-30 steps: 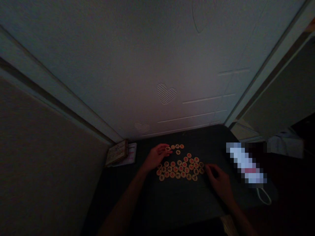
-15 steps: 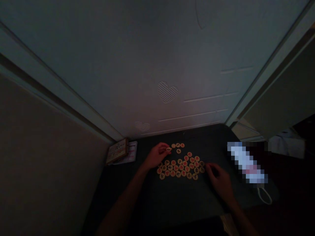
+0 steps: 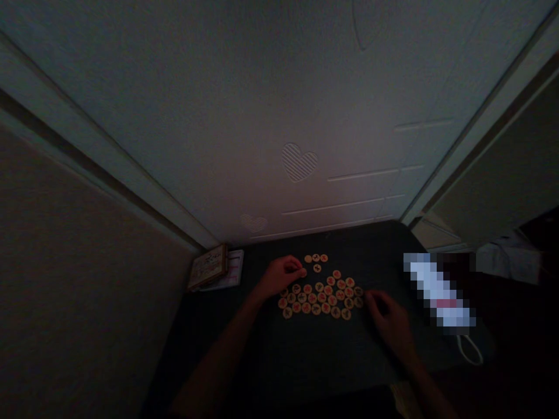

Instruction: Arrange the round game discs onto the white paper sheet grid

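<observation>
Round wooden Chinese chess pieces [image 3: 322,298] with red or dark characters lie in a flat cluster on the dark tabletop [image 3: 297,355]. Above the cluster, my left hand [image 3: 282,275] is closed in a pinch, with a small pale chess piece [image 3: 303,272] partly hidden at its fingertips. A blank-looking piece [image 3: 308,259], a dark-marked piece [image 3: 316,258] and a red-marked piece [image 3: 324,258] form a short row beyond it; another dark-marked piece [image 3: 317,268] sits below them. My right hand [image 3: 391,323] rests with curled, closed fingers beside the rightmost pieces; nothing shows in it.
A flat wooden box [image 3: 208,269] leans over a white and pink booklet or card [image 3: 236,270] at the table's far left. To the right lies a bright, pixelated object [image 3: 439,291] with a white cord loop [image 3: 469,348]. A pale panel with embossed hearts [image 3: 300,162] rises behind the table.
My left hand has shifted slightly down and right. The piece in its fingers has tilted, and its marked face no longer shows. My right hand has stayed in place.
</observation>
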A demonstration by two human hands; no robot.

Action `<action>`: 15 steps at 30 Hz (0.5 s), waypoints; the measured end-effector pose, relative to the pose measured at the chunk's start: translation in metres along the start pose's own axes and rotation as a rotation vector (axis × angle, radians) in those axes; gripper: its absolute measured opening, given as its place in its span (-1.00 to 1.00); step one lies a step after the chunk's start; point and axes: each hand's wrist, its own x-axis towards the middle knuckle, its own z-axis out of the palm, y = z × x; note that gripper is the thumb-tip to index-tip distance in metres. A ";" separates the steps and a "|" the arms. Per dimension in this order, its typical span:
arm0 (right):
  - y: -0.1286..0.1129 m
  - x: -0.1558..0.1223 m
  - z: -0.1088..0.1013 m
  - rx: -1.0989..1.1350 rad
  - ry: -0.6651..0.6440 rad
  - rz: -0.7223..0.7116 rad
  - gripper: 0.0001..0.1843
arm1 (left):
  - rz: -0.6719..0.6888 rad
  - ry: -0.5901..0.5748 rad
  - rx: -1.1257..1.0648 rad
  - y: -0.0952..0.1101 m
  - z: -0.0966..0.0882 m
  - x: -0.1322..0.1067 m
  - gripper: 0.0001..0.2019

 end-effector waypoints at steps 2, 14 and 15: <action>0.000 0.000 0.000 -0.004 0.003 0.001 -0.55 | -0.003 -0.011 0.032 0.000 -0.003 0.002 -0.74; -0.003 0.001 0.000 0.003 -0.001 0.020 -0.59 | -0.009 -0.090 0.111 -0.010 -0.028 -0.002 -0.70; -0.003 0.001 0.000 0.001 -0.001 0.023 -0.59 | -0.010 -0.091 0.122 -0.011 -0.031 -0.003 -0.70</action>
